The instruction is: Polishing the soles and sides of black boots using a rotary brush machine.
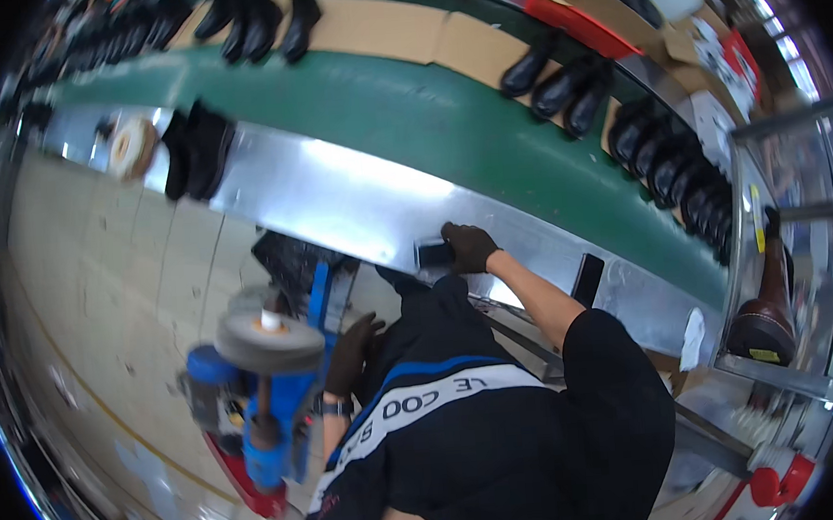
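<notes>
My right hand (471, 247), in a dark glove, is on the metal ledge in front of me. Its fingers are closed on a small dark rectangular block (433, 254), whose kind I cannot make out. Down by my thigh hangs my left hand (350, 355), also gloved, with its fingers loosely stretched out and nothing seen in them. A grey buffing wheel (269, 332) on a blue machine stands to the left of that hand. Another black oblong thing (587, 281) lies on the ledge (334, 190), right of my right forearm.
Beyond the ledge runs a green conveyor belt (348, 105) with black boots (300, 25) on cardboard. A pair of black boots (198, 152) and a pale roll (132, 148) sit at the ledge's left. At right, a metal-framed rack (811, 382) holds a brown boot (764, 318).
</notes>
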Demonstrator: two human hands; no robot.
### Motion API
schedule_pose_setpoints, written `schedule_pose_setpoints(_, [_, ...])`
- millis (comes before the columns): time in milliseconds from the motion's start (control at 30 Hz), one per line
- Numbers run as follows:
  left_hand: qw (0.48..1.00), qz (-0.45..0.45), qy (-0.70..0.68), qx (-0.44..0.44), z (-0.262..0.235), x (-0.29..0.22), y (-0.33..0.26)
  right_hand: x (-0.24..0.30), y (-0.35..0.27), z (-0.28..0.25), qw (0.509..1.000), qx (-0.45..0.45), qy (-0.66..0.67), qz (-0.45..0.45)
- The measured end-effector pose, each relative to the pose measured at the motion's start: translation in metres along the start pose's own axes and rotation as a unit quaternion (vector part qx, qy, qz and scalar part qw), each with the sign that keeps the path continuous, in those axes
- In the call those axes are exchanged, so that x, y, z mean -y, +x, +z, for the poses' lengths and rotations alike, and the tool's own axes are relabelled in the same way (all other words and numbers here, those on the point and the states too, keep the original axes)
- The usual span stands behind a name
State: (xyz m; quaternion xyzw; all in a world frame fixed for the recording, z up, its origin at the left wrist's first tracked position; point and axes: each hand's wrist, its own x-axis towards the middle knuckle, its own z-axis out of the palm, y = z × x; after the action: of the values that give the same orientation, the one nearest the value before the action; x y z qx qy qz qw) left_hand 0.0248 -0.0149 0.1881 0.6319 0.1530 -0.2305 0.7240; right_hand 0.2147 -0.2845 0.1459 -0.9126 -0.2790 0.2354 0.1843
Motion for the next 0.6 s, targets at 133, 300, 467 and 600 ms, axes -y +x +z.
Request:
schedule_pose_setpoints(133, [0.961,-0.088,-0.251,-0.071,0.015,0.054,0.008,0.076,0.011,0.004,0.991,0.123,0.013,-0.048])
schedule_pose_setpoints(300, [0.955,0.150,-0.060,-0.247,0.011,0.086,-0.001,0.167,-0.006,0.053,0.974,0.137,0.094,-0.157])
schedule_pose_setpoints(467, [0.874,0.224,0.096,-0.421,0.012,0.060,-0.036,0.200,-0.013,0.075,0.975,0.131,0.128,-0.126])
schedule_pose_setpoints(600, [0.896,0.173,0.154,-0.380,-0.015,0.087,-0.038,0.222,-0.009,0.076,0.981,0.142,0.100,-0.088])
